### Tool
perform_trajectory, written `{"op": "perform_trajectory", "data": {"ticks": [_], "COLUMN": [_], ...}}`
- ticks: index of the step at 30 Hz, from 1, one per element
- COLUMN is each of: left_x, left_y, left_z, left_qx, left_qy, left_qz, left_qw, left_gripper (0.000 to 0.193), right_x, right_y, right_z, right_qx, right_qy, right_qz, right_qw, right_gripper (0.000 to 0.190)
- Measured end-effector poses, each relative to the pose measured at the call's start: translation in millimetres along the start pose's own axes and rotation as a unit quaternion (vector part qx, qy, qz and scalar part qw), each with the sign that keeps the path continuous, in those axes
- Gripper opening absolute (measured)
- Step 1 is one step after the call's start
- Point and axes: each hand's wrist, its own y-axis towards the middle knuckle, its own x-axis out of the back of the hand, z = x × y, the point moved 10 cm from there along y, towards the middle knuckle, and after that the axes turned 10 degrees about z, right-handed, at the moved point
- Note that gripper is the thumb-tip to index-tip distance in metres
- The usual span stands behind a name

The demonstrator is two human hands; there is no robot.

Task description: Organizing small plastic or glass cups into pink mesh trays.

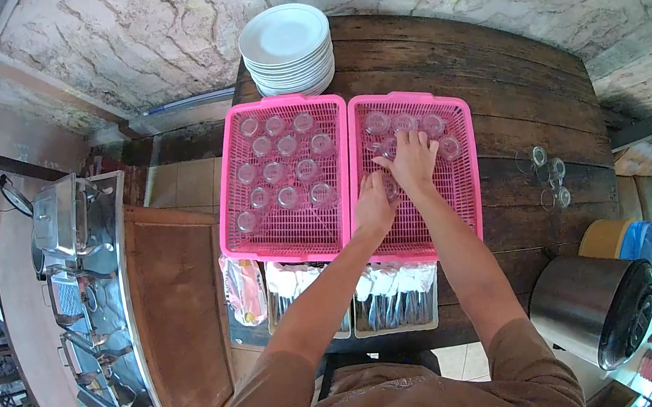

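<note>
Both my hands reach into the right pink plastic basket (476, 180), among clear drinking glasses. My left hand (374, 207) curls against the side of a glass (390, 185) near the basket's middle. Just beyond it, my right hand (414, 164) lies over the glasses with thumb and fingers spread. Its palm hides whether it grips one. A glass (377, 123) and several more stand along the far end of this basket. The left pink plastic basket (294, 243) touches it and holds rows of similar glasses (287, 146), apparently upside down.
White plates (284, 34) are stacked behind the baskets. Cutlery trays (397, 307) with napkin-topped utensils sit at the near edge. Several glasses (557, 169) stand right on the wooden table (516, 109), near a steel container (591, 305). Chafing dishes (56, 214) line a counter at left.
</note>
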Motion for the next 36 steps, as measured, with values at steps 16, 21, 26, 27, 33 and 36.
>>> {"op": "perform_trajectory", "data": {"ticks": [16, 21, 26, 27, 33, 36], "left_x": [-6, -5, -9, -13, -80, -118], "left_y": [39, 48, 33, 31, 34, 25], "left_z": [-14, -33, -87, -112, -223, -256], "left_qx": [0.019, 0.048, 0.003, -0.007, -0.207, -0.270], "left_qy": [0.282, 0.426, 0.467, 0.470, 0.249, 0.180], "left_qz": [-0.063, 0.051, -0.052, -0.049, -0.033, 0.010], "left_qw": [0.957, 0.902, 0.883, 0.881, 0.946, 0.946], "left_gripper": [0.034, 0.032, 0.062, 0.062, 0.060, 0.055], "right_x": [9, 59, 70, 67, 25, 8], "right_y": [-28, -90, -131, -132, -94, -82], "right_z": [-37, -113, -295, -321, -394, -410], "right_qx": [0.058, 0.053, -0.169, -0.179, -0.301, -0.291], "right_qy": [0.073, 0.178, 0.125, 0.126, 0.058, 0.090], "right_qz": [0.002, -0.103, -0.179, -0.182, -0.014, 0.001], "right_qw": [0.996, 0.977, 0.961, 0.959, 0.952, 0.953], "right_gripper": [0.059, 0.048, 0.054, 0.054, 0.082, 0.079]}}
